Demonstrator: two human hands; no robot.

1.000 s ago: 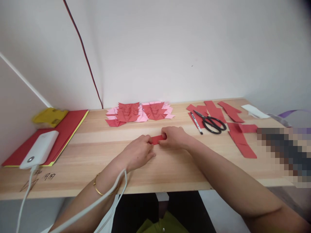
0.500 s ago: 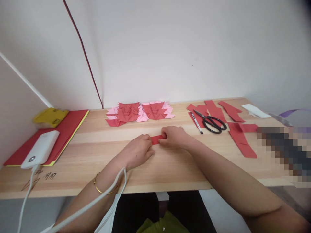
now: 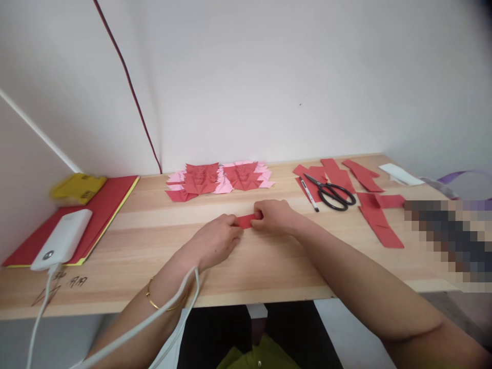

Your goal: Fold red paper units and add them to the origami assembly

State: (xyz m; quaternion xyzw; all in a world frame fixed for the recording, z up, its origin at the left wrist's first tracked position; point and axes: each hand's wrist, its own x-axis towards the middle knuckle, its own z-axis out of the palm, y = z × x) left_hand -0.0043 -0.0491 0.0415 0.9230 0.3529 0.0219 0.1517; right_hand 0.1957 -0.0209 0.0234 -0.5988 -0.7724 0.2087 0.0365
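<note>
A small red paper strip (image 3: 245,221) lies on the wooden table (image 3: 154,246) between my two hands. Its left end is pinched in the fingers of my left hand (image 3: 219,238), which wears a gold bangle higher up the arm. At the other end, my right hand (image 3: 274,216) grips the strip with curled fingers and thumb. Both ends of the paper are hidden by the fingers. Behind the hands sit rows of folded red paper pieces (image 3: 202,179) and pink paper pieces (image 3: 224,183).
To the right lie black-handled scissors (image 3: 334,196), a white pen (image 3: 309,193) and several red paper strips (image 3: 380,228). At left, a white power bank (image 3: 63,238) with a cable and a yellow packet (image 3: 79,188) rest on red sheets (image 3: 111,197). A white cable (image 3: 154,320) crosses my left forearm.
The view has shifted slightly. Both hands keep their grip on the red paper strip, with the left fingertips drawn in a little closer.
</note>
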